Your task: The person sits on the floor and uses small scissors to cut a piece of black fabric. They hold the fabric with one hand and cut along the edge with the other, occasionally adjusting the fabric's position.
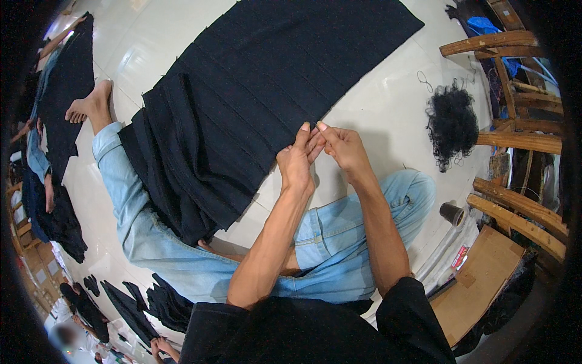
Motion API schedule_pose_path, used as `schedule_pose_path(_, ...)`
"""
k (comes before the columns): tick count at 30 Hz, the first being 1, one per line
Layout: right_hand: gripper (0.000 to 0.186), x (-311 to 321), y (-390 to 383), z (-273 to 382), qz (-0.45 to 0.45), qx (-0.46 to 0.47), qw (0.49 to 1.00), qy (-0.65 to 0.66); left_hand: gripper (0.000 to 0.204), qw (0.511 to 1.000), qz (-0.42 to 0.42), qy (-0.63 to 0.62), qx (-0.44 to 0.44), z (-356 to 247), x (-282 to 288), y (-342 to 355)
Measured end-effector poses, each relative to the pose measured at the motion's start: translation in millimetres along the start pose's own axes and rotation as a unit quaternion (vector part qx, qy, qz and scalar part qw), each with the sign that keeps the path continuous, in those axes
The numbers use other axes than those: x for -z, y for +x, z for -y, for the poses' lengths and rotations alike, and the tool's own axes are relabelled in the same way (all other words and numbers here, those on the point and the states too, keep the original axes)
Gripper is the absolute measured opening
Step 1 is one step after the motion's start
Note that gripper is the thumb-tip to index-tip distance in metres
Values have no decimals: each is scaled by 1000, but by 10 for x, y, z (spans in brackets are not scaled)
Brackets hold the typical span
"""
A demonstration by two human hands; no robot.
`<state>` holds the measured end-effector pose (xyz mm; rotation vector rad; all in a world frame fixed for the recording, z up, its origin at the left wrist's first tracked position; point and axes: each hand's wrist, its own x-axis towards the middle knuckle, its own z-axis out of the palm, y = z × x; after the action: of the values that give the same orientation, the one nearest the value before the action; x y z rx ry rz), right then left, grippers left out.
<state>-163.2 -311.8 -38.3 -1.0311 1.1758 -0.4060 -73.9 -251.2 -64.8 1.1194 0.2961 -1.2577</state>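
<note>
A long piece of black fabric (273,60) with parallel seam lines lies on the floor, bunched in folds over my stretched left leg. At its right edge, my left hand (296,164) is closed, thumb and fingers pinching the edge. My right hand (344,148) is closed in a pinch right beside it, fingertips nearly meeting the left ones; what it grips is too small to make out. A tangled clump of black thread (451,127) lies on the floor to the right, with a small dark cup (451,215) below it near my bent knee.
Wooden frames (518,142) and a cardboard sheet (476,285) line the right side. At the left, other people's limbs (48,191) show among black fabric pieces (60,121). Lower left, more people (76,303) and co-worker hands (162,347) are near dark cloth strips (130,312).
</note>
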Motion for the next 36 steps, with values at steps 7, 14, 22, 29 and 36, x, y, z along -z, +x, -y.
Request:
schedule_pose_path(7, 41, 124, -48, -1, -84, -27, 994, -61, 49, 998, 67, 16, 0, -37, -61, -18)
schedule_pose_path(14, 43, 339, -111, 122, -125, -17, 992, 17, 51, 998, 55, 25, 9, -16, -450, 215)
schedule_pose_path(22, 43, 170, 50, 5, -70, -28, 997, -21, 40, 999, 27, 26, -5, -2, -231, 154)
schedule_pose_path(29, 46, 86, 23, 58, -44, -46, 998, -23, 35, 1000, 16, 20, -6, -5, -123, 91)
schedule_pose_path(36, 45, 65, -6, 100, -41, -35, 998, -20, 28, 1000, 12, 0, -20, -16, -133, 77)
